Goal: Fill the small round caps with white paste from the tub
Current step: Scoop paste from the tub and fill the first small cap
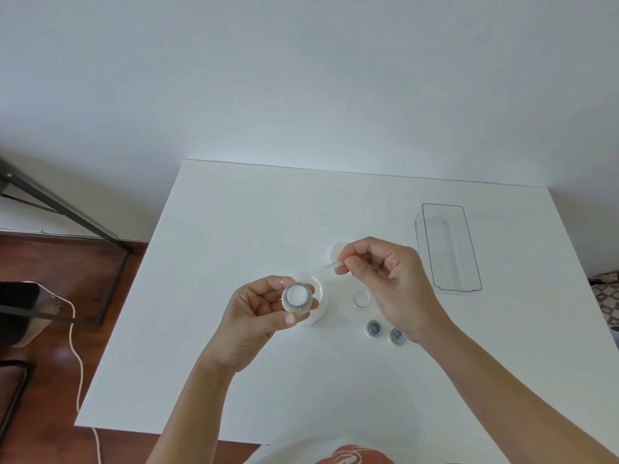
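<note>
Right now your left hand holds a small round cap above the white table, thumb and fingers curled round its rim, its open face turned up toward you and filled with white paste. Just behind it, partly hidden by the cap and your fingers, sits the white tub; only its rim and side show. Your right hand pinches a thin clear spatula between thumb and forefinger, the other fingers curled into the palm. The spatula points toward 9 o'clock, its tip above the tub's far rim, just apart from the held cap.

At 12 o'clock from the tub, a round white lid lies on the table, half covered by your right fingers. At 3 o'clock from the tub rests a clear round disc. At 4 o'clock from it stand two more caps, side by side, close to your right wrist, their insides dark. Farther off, at 2 o'clock, a clear rectangular tray sits near the table's right edge.
</note>
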A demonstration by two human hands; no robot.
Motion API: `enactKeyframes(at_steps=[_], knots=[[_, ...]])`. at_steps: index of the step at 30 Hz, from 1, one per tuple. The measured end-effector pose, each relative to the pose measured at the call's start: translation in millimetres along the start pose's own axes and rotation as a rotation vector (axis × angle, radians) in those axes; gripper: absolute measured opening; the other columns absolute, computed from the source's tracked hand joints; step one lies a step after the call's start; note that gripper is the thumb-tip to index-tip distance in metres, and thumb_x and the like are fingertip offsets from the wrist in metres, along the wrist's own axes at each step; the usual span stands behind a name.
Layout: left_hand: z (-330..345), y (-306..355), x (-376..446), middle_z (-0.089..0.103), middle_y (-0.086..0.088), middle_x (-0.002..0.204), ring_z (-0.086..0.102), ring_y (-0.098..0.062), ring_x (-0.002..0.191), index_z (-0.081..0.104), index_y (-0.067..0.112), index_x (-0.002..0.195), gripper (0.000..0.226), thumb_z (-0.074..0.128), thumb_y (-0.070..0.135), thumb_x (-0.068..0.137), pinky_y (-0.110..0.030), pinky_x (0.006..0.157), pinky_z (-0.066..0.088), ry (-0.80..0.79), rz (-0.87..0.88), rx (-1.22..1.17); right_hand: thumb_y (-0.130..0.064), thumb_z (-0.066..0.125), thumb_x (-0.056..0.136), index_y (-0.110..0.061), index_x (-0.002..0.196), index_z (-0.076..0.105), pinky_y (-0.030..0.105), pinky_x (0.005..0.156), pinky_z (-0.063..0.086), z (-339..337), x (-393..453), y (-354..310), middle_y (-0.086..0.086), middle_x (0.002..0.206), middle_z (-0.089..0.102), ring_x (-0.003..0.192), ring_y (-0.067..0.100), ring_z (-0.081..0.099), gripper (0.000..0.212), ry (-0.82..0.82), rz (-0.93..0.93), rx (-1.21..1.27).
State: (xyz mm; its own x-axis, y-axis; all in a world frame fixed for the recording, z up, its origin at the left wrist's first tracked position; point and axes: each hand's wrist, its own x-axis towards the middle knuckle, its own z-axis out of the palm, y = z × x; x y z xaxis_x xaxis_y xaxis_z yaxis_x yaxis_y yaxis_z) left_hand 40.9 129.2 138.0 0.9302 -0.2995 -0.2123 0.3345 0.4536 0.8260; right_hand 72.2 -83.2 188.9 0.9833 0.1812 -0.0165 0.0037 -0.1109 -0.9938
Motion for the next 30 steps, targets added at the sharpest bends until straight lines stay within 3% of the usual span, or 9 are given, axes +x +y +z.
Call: enactKeyframes(at_steps=[7,14,20,30], knots=[[-4,-3,2,0.076,-0.006,0.092,0.075,-0.031,0.093,0.077,0.017,0.089,0.034,0.077,0.001,0.059,-0.033,0.081,0.059,0.071,0.061,-0.002,0.001,0.058,0.092,-0.012,0.086,0.069,0.014,0.075,0.050,-5,-3,0,0.002,0.081,0.072,0.081,0.012,0.072,0.018,0.034,0.004,0.003],[-3,-5,5,0.076,-0.003,0.092,0.074,-0.025,0.094,0.071,0.018,0.087,0.033,0.081,0.002,0.059,-0.041,0.094,0.055,0.129,0.123,0.054,0.001,0.058,0.092,-0.013,0.087,0.070,0.010,0.074,0.048,-2,-5,2,0.003,0.082,0.072,0.081,0.008,0.071,0.018,0.066,0.006,0.014],[1,-7,9,0.073,0.000,0.093,0.070,-0.019,0.088,0.062,0.022,0.080,0.037,0.083,0.002,0.056,-0.029,0.082,0.057,0.211,0.190,0.078,0.000,0.058,0.092,-0.014,0.086,0.070,0.008,0.072,0.047,2,-9,5,0.003,0.081,0.072,0.081,0.007,0.071,0.019,0.095,0.000,0.021],[7,-11,10,0.068,0.004,0.092,0.069,-0.018,0.089,0.052,0.019,0.082,0.045,0.085,0.004,0.056,-0.026,0.075,0.055,0.290,0.290,0.075,0.000,0.058,0.092,-0.009,0.090,0.070,0.011,0.072,0.047,8,-11,8,0.007,0.080,0.074,0.079,0.007,0.070,0.015,0.149,0.068,0.154]])
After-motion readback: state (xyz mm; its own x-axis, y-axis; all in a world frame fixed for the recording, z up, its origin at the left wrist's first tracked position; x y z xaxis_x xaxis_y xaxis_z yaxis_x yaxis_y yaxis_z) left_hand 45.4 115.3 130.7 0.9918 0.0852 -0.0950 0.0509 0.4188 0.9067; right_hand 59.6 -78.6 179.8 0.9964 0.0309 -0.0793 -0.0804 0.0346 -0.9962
